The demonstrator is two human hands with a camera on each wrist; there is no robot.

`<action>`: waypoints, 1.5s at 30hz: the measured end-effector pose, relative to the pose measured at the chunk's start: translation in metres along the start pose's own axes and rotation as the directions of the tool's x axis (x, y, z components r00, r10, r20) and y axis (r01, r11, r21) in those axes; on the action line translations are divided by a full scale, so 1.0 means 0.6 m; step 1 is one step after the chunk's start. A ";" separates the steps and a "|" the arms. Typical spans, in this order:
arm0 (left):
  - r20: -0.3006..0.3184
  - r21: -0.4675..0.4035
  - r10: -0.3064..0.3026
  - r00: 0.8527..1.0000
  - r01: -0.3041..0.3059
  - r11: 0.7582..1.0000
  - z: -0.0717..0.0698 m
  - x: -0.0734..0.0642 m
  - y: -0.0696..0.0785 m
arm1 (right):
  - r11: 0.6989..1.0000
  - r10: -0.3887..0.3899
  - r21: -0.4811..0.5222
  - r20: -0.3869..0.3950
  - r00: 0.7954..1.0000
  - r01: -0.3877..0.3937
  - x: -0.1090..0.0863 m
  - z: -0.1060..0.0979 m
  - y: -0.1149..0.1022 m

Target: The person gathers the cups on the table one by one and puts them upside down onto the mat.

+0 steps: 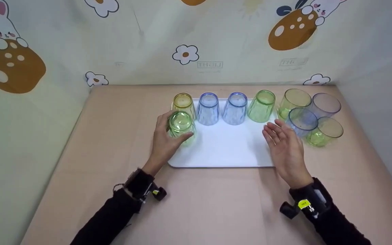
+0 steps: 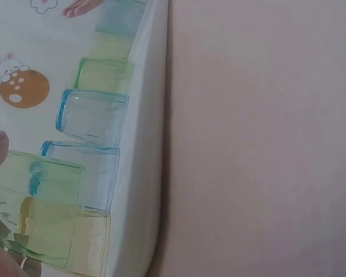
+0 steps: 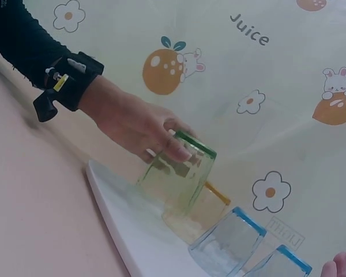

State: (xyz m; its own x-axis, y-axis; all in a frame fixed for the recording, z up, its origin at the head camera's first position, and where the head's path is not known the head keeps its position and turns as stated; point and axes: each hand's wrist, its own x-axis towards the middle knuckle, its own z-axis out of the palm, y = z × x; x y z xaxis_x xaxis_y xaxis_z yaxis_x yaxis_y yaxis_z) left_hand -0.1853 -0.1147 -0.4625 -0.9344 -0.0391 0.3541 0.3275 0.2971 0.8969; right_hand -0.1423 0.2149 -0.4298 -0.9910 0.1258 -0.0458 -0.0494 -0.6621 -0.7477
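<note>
My left hand (image 1: 167, 137) grips a green glass (image 1: 181, 123), thumb on one side and fingers on the other. The glass is upside down, over the left part of the white tray (image 1: 230, 146). In the head view it overlaps a yellow glass (image 1: 183, 100). Beside that one, inverted along the tray's back edge, stand two blue glasses (image 1: 208, 109) and another green glass (image 1: 261, 106). The right wrist view shows the gripped glass (image 3: 181, 170) in front of the yellow one. My right hand (image 1: 287, 154) holds nothing, palm turned inward, fingers extended near the tray's right edge.
Right of the tray, several glasses stand mouth up in a close cluster: a yellowish one (image 1: 295, 98), a purple-rimmed one (image 1: 327, 104), a blue one (image 1: 302, 122) and a green one (image 1: 324, 132). A patterned cloth wall (image 1: 237, 41) rises behind the table (image 1: 114, 136).
</note>
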 end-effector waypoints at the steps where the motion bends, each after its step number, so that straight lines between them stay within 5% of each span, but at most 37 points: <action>1: 0.003 0.012 -0.007 1.000 0.007 1.000 0.001 -0.001 -0.001 | 1.000 0.001 -0.001 0.000 1.000 -0.001 0.000 0.000 0.000; 9: 0.002 0.027 0.008 1.000 -0.008 1.000 0.006 -0.004 -0.020 | 1.000 -0.011 0.020 0.001 1.000 0.011 0.000 0.000 0.004; 17: -0.009 -0.029 -0.054 0.998 0.054 0.998 0.004 -0.005 -0.030 | 1.000 0.001 0.021 -0.004 1.000 -0.001 -0.002 -0.002 0.002; 36: 0.079 -0.004 -0.108 0.991 0.109 0.994 0.006 -0.002 -0.028 | 0.999 -0.011 0.044 0.004 1.000 0.011 -0.005 -0.007 -0.010; 45: 0.083 0.005 -0.110 0.990 0.110 0.994 0.006 0.000 -0.027 | 0.987 -0.155 0.046 0.083 0.984 0.151 -0.006 -0.017 -0.053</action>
State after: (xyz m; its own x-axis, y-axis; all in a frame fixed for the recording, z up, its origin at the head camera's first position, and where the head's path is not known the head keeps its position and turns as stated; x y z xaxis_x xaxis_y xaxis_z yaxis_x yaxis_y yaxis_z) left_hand -0.1909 -0.1159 -0.4781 -0.9731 0.0078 0.2304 0.2223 0.2957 0.9291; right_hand -0.1357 0.2430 -0.4124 -0.9783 0.1650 0.1256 -0.2045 -0.6690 -0.7146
